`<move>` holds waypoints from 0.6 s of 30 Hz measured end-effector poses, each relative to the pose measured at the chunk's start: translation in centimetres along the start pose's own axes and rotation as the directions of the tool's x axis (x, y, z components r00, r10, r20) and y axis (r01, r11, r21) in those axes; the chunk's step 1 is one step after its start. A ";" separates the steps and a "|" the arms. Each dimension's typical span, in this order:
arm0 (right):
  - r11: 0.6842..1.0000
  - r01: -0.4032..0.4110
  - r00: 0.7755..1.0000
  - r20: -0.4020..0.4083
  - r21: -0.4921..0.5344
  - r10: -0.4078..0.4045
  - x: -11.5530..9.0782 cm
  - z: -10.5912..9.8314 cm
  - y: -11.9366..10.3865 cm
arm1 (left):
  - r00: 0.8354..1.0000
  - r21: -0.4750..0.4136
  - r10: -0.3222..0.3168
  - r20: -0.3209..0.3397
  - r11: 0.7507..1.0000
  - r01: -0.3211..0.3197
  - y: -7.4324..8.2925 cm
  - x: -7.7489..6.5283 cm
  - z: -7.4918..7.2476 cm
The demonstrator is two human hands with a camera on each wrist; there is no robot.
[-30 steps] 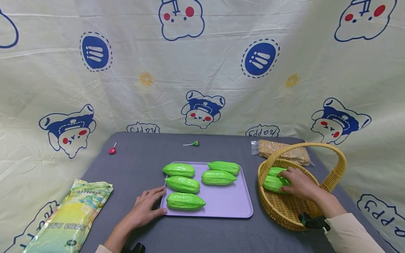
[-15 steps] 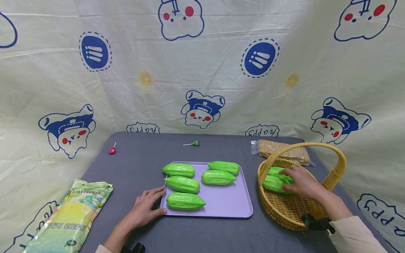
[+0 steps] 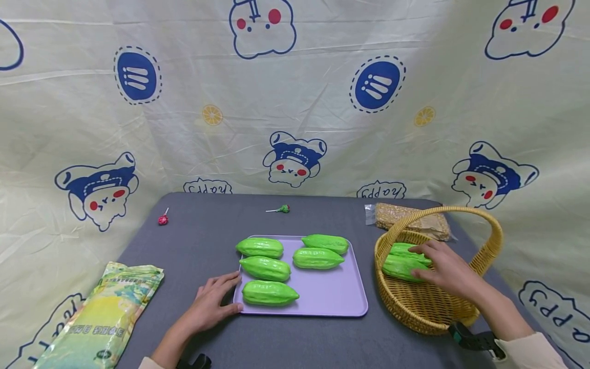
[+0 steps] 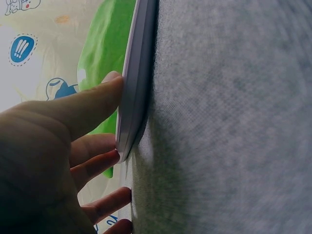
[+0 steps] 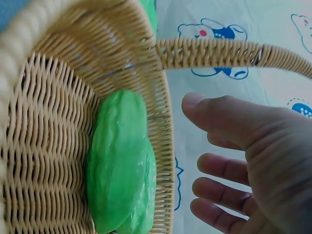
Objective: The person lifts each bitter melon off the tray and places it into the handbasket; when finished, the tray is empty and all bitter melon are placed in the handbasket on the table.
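Note:
My left hand (image 3: 212, 303) rests at the left edge of a lilac tray (image 3: 329, 297), its thumb and fingertips touching the rim in the left wrist view. Several green bitter melons (image 3: 269, 293) lie on the tray, three down the left side and the others at the upper right. My right hand (image 3: 446, 267) is over the wicker basket (image 3: 396, 310), its fingers loosely bent and apart from the melons. Two bitter melons (image 5: 118, 161) lie side by side against the basket wall; the right wrist view shows nothing between thumb and fingers.
A bag of grain (image 3: 410, 219) lies behind the basket, whose tall handle (image 3: 495, 238) arches over it. At the left is a yellow-green packet (image 3: 99, 318). A red lollipop (image 3: 163, 219) and a green lollipop (image 3: 282, 209) lie at the back of the grey table (image 3: 216, 215).
My right hand has released the bitter melon in the basket and drawn slightly back to the right. My left hand and the tray have stayed put.

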State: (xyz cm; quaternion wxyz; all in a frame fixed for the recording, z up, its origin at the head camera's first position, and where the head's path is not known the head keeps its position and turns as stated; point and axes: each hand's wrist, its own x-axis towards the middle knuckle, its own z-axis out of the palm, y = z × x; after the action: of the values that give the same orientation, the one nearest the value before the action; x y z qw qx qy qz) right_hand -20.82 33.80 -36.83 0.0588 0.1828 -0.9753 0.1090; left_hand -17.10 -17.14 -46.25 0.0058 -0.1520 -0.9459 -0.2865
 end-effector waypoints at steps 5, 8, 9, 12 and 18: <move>0.999 0.037 0.998 -0.056 0.007 -0.037 -0.7 -0.2 -0.9 | 1.000 0.000 -0.001 -0.003 1.000 0.001 0.0 0.0 0.0; 0.997 0.070 0.991 -0.110 -0.013 -0.071 -1.1 -0.3 -1.5 | 1.000 0.001 0.004 -0.010 1.000 -0.004 0.1 -0.1 -0.1; 0.997 0.078 0.989 -0.125 -0.018 -0.080 -1.2 -0.3 -1.8 | 1.000 0.002 0.007 -0.013 1.000 -0.007 0.1 -0.1 -0.1; 0.994 0.103 0.979 -0.170 -0.038 -0.108 -1.6 -0.3 -2.5 | 1.000 0.003 0.011 -0.016 1.000 -0.010 0.1 -0.2 -0.1; 0.995 0.101 0.975 -0.196 -0.026 -0.104 -2.3 -0.1 -3.8 | 1.000 0.005 0.008 -0.013 1.000 -0.008 0.1 -0.2 -0.1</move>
State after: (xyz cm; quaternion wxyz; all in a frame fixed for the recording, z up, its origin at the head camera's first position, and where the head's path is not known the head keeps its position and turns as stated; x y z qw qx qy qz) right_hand -17.25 31.20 -36.39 0.1618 0.2207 -0.9548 0.1158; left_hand -16.94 -17.19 -46.12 0.0136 -0.1539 -0.9460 -0.2849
